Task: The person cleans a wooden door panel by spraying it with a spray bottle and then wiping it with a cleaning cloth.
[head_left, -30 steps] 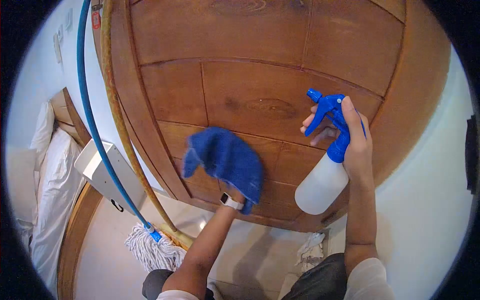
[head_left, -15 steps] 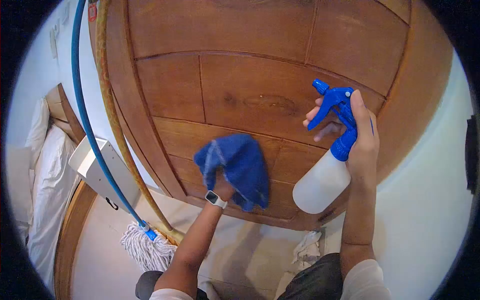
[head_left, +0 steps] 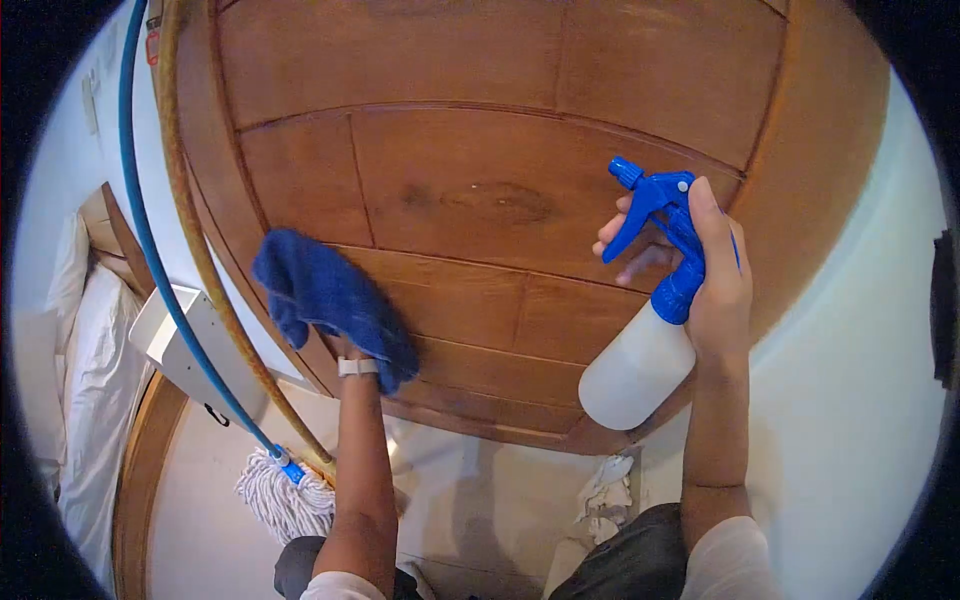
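Note:
My left hand [head_left: 347, 346], mostly hidden beneath a blue cloth [head_left: 335, 295], presses it against the lower left part of a brown wooden panelled door [head_left: 450, 200]. A white watch strap [head_left: 358, 367] circles that wrist. In my right hand [head_left: 722, 270] is a spray bottle with a white body [head_left: 640, 368] and a blue trigger head [head_left: 655, 205]. It tilts, nozzle up and to the left, in front of the door's right side. My fingers wrap around its neck and trigger.
A mop [head_left: 287, 490] with a blue pole and a second brownish pole [head_left: 215, 270] lean at the left. Behind them stands a white box-like unit [head_left: 205, 345]. A crumpled pale cloth or paper [head_left: 607, 490] lies on the floor by the right wall [head_left: 840, 400].
My left hand has slid the blue cloth leftward across the door, to its left edge. My right hand still holds the spray bottle in nearly the same place. The view has shifted slightly.

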Action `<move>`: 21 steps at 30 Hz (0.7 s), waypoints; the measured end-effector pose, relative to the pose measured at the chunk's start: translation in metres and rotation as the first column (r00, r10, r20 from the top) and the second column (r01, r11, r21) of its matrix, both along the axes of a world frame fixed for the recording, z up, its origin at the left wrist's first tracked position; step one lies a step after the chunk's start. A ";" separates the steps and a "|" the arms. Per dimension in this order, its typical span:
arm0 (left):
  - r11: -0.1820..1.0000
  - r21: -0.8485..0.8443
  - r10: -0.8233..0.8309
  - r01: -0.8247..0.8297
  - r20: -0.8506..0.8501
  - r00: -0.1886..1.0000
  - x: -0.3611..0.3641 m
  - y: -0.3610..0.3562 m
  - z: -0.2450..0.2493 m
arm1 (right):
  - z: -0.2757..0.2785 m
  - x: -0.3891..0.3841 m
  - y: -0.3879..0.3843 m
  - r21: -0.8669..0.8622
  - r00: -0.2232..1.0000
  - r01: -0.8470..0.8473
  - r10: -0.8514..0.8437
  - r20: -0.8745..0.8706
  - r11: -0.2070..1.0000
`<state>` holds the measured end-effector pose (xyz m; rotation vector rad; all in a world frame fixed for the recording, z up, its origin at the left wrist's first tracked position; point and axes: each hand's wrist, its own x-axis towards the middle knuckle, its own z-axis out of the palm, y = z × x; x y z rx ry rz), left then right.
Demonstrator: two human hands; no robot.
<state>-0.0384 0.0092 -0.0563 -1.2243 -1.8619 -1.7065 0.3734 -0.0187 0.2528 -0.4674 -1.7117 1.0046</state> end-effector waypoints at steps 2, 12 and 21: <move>1.000 0.010 0.028 -0.028 0.035 0.999 -0.002 0.000 -0.002 | 0.000 0.007 0.001 0.002 1.000 0.002 -0.002 0.005 1.000; 0.984 -0.106 -0.148 0.144 -0.023 0.989 0.068 0.028 -0.021 | 0.006 0.013 -0.001 0.031 1.000 0.009 -0.009 -0.001 0.999; 0.723 -0.173 -0.688 0.669 -0.084 0.721 0.207 0.011 0.006 | 0.002 0.003 -0.009 0.020 1.000 -0.012 0.011 0.015 1.000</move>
